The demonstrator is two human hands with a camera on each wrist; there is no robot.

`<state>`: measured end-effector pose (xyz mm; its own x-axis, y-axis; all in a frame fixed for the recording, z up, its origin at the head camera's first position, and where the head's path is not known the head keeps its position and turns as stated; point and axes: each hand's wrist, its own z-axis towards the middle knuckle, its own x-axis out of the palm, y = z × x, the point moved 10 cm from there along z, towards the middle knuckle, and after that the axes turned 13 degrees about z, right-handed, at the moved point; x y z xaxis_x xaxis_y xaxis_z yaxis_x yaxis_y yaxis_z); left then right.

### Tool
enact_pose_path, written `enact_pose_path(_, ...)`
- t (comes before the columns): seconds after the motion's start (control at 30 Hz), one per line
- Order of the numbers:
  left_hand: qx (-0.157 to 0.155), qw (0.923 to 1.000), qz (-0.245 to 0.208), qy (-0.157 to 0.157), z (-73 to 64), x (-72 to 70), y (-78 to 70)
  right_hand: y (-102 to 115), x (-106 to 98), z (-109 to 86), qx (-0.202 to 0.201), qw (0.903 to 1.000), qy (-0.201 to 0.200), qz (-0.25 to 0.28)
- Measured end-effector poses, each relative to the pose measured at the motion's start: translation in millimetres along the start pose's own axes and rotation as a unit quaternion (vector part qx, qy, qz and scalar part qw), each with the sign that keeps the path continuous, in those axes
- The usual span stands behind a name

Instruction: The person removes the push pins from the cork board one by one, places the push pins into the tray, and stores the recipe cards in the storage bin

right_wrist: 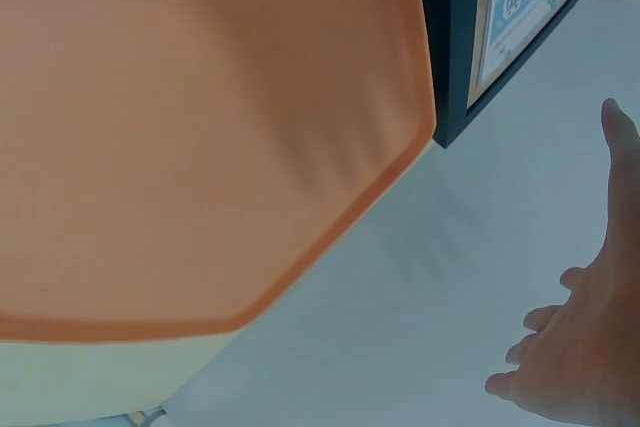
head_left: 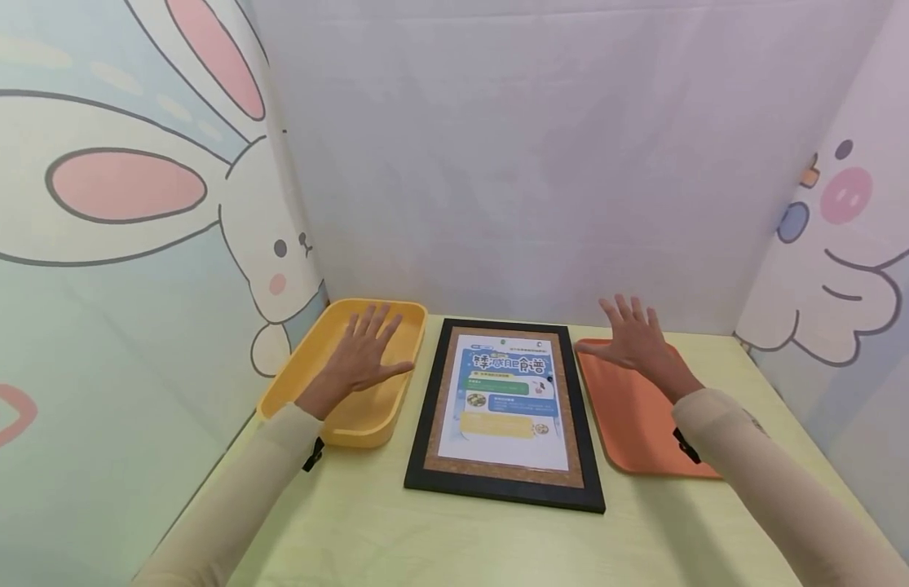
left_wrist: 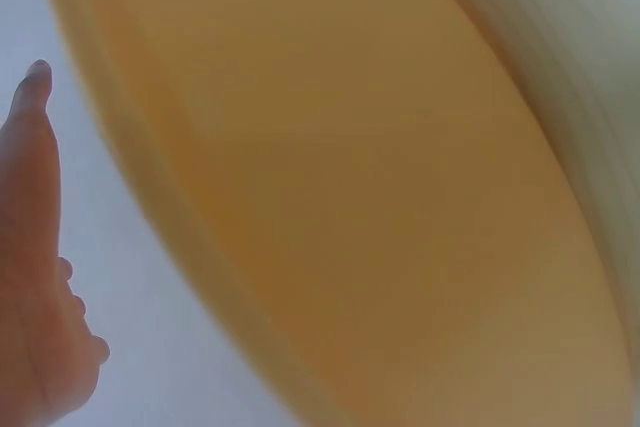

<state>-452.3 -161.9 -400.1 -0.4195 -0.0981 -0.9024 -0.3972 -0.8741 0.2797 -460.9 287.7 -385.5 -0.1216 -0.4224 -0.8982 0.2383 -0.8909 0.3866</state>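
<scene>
My left hand [head_left: 359, 357] hovers over a yellow plastic basin [head_left: 293, 364], its fingers spread and nothing in them. Over an orange tray [head_left: 637, 436] on the right is my right hand [head_left: 635, 338], likewise spread and holding nothing. Between the two lies a black-framed board [head_left: 504, 492] with a printed poster [head_left: 505, 399] on its cork face. The left wrist view has the basin [left_wrist: 380, 187] large, with the left hand [left_wrist: 40, 277] at its left edge. In the right wrist view the tray [right_wrist: 200, 147] carries a finger-shaped shadow, and the right hand [right_wrist: 590, 337] is apart from it.
All three items lie on a pale yellow-green table [head_left: 395, 530]. A white sheet [head_left: 527, 163] stands behind it. Side panels show a cartoon rabbit [head_left: 256, 236] on the left and a white cartoon animal [head_left: 828, 277] on the right.
</scene>
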Motion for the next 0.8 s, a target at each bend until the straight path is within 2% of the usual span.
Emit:
enact_pose_path(0.2, 0.012, 0.9999, 0.0, -0.002, 2.6, -1.7, -8.8, 12, 2, 4.2, -0.006, 1.0, 0.0, -0.006)
enact_pose_path(0.53, 0.016, 0.9995, -0.011, 0.026, 6.8, 4.3, -23.1, 22, 9, 11.1, -0.011, 0.9999, 0.001, -0.012)
enact_pose_path(0.8, 0.026, 0.9993, -0.015, 0.023, 11.5, 2.8, -36.9, 27, 13, 15.5, -0.008, 0.9999, 0.003, -0.007)
